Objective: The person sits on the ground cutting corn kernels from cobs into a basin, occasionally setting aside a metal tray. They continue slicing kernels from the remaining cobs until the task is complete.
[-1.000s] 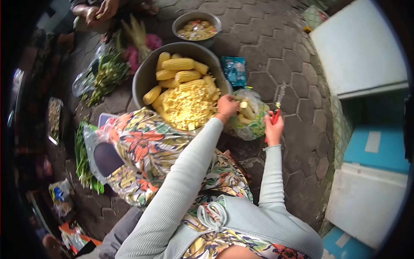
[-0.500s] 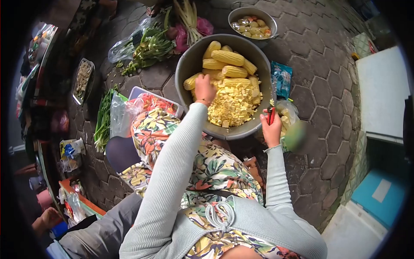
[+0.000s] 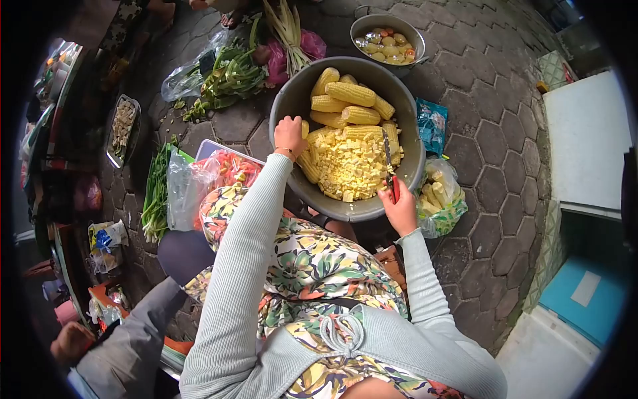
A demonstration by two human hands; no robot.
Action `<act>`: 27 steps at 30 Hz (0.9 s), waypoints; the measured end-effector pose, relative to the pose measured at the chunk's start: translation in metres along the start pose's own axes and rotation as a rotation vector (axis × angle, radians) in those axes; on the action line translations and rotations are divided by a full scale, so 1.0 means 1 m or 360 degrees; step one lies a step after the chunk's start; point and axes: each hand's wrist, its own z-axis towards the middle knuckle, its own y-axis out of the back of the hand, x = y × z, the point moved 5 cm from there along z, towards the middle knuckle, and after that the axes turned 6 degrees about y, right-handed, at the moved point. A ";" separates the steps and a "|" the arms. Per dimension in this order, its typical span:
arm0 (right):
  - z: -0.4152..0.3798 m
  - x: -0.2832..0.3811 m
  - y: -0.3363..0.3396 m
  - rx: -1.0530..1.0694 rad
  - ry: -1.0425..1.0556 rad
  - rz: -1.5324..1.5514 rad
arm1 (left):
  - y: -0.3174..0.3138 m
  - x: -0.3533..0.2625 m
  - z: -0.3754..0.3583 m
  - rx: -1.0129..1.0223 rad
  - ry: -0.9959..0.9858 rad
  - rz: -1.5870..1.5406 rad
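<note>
A large grey basin (image 3: pixel 282 174) holds whole peeled corn cobs (image 3: pixel 351 93) at the far side and a heap of cut corn kernels (image 3: pixel 349 166) nearer me. My left hand (image 3: pixel 290 135) is at the basin's left rim, its fingers closed around a corn cob (image 3: pixel 305 129) that shows only in part. Another cob leans just below it against the basin wall. In my right hand (image 3: pixel 401 211) is a knife (image 3: pixel 393 186) with a red handle. Its blade points away from me over the right side of the kernels, and some corn bits cling to it.
A plastic bag of pale cobs (image 3: pixel 438 193) stands right of the basin, beside a blue-green packet (image 3: pixel 432 125). Behind is a metal pot (image 3: pixel 419 43) of vegetables in water. Left are leafy greens (image 3: pixel 232 80), a tray of shredded orange food (image 3: pixel 259 159) and another person's leg (image 3: pixel 133 339).
My left hand has moved left from the cobs to the rim, closing on a cob. The knife hand has come inward from beside the basin. A blurred green patch by the bag is gone.
</note>
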 end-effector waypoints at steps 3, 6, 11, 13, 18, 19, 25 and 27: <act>-0.009 0.005 -0.003 0.0030 0.0001 -0.0037 | 0.043 0.005 -0.008 0.0052 0.0232 -0.0318; -0.015 0.008 -0.006 0.0024 -0.0041 -0.0019 | 0.079 0.002 -0.025 0.0121 0.0308 -0.0538; -0.010 0.016 -0.023 -0.0019 0.0234 -0.0009 | 0.072 -0.023 -0.061 0.0087 0.0110 -0.0917; -0.007 0.026 -0.028 0.0021 0.0290 0.0009 | 0.067 -0.038 -0.065 0.0058 0.0023 -0.0903; 0.003 0.039 -0.042 0.0016 0.0225 -0.0208 | 0.046 -0.056 -0.074 0.0119 -0.0098 -0.0804; 0.001 0.038 -0.045 -0.0038 0.0276 -0.0280 | 0.044 -0.057 -0.075 0.0118 -0.0098 -0.0822; -0.007 0.038 -0.062 0.0248 0.0172 -0.0521 | 0.044 -0.056 -0.082 0.0214 -0.0219 -0.0818; -0.010 0.044 -0.068 0.0333 0.0152 -0.0655 | 0.044 -0.056 -0.084 0.0210 -0.0238 -0.0822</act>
